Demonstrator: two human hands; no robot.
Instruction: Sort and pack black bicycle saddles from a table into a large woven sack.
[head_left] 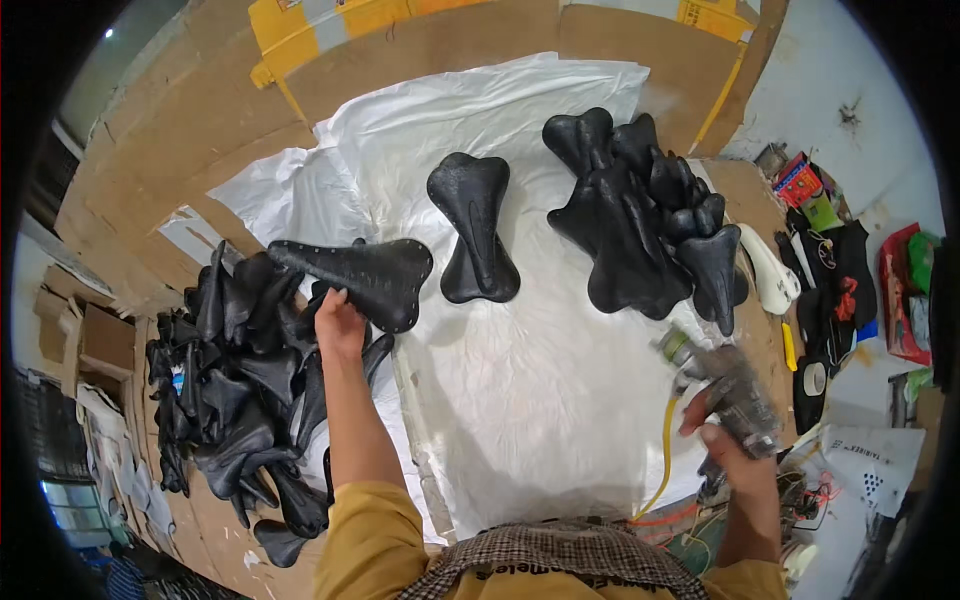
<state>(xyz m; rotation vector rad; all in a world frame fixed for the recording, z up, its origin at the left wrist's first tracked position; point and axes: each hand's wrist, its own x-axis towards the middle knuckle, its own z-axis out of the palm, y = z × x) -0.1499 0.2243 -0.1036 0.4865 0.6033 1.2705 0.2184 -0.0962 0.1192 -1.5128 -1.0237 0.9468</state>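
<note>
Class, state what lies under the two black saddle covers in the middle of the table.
A crinkled white plastic sheet lies under the two saddle covers, spread over the brown cardboard. The surface directly beneath them is covered.

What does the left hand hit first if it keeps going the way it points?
The left hand points up and away from the body and already grips the black saddle cover. Beyond that lies bare white sheet, then cardboard. Depth is unclear.

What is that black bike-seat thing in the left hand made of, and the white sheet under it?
The black seat cover held by the left hand looks like leather or faux leather: matte, grainy, with studs along its edge. The white sheet looks like thin plastic or cloth: it is crinkled, slightly shiny.
</note>
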